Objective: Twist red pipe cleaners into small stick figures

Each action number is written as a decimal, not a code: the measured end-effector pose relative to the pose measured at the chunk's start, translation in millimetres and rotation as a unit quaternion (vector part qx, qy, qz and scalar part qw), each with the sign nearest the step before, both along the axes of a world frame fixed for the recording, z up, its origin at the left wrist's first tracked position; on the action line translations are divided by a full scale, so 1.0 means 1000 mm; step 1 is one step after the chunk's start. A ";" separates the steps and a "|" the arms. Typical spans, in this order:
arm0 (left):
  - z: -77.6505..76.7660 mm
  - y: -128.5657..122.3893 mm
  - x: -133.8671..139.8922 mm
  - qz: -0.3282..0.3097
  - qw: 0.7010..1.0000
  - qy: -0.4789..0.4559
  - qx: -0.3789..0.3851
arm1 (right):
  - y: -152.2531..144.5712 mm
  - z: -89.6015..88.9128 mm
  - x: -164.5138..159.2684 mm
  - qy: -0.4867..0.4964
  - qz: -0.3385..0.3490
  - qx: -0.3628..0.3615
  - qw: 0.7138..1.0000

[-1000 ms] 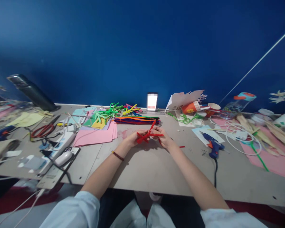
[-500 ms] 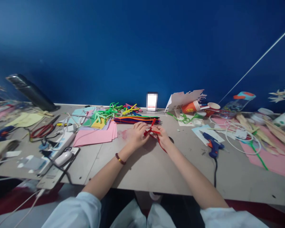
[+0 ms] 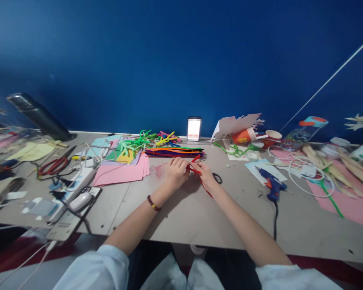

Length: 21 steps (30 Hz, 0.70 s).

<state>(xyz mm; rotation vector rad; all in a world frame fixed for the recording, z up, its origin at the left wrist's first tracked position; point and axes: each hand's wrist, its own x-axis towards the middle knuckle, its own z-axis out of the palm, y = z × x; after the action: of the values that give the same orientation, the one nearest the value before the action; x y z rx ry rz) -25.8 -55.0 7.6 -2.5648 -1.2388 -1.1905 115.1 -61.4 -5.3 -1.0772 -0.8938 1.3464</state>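
Note:
My left hand (image 3: 178,172) is closed in a pinch, its fingertips on a bent red pipe cleaner (image 3: 195,170). Meeting it from the other side, my right hand (image 3: 206,175) pinches the same red piece between thumb and fingers. One red end sticks up above the fingertips, and another hangs down along the right wrist. Fingers hide the place where the red strands cross. Just behind the hands lies a bundle of pipe cleaners (image 3: 172,152) in several colours. A black loop (image 3: 217,178) shows beside my right hand, partly covered by it.
Pink paper sheets (image 3: 124,173) and a pile of green twisted pieces (image 3: 133,147) lie to the left, near a power strip (image 3: 75,189). A phone (image 3: 194,129) stands against the wall. Rightward are a blue glue gun (image 3: 272,184), paper cups (image 3: 243,136) and a white cable (image 3: 293,181).
Both hands stay together on the red pipe cleaner while its strands shift between the fingers. My right hand has turned slightly, and more of the black loop shows beside it.

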 end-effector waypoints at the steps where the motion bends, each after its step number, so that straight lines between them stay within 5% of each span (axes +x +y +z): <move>1: 0.000 0.001 -0.001 -0.001 1.000 -0.006 -0.004 | 0.000 0.000 0.000 0.001 -0.002 -0.005 1.000; 6: -0.004 0.001 -0.002 -0.011 0.991 -0.109 -0.081 | 0.002 -0.001 0.000 0.002 -0.003 -0.006 1.000; 10: -0.002 0.001 0.000 -0.015 0.947 -0.232 -0.221 | 0.003 -0.001 0.003 -0.019 0.005 0.013 1.000; 15: 0.008 0.003 0.001 -0.088 0.787 -0.403 -0.458 | 0.004 0.005 0.013 -0.045 0.043 0.051 0.997; 21: 0.011 0.002 0.002 -0.119 0.618 -0.486 -0.606 | 0.003 0.009 0.019 -0.032 0.094 0.062 0.993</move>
<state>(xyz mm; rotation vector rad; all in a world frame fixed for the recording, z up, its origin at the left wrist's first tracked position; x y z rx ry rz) -23.9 -52.8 18.3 -2.7154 -2.7543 -2.7924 133.7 -58.1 3.9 -0.9626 -1.1344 1.3961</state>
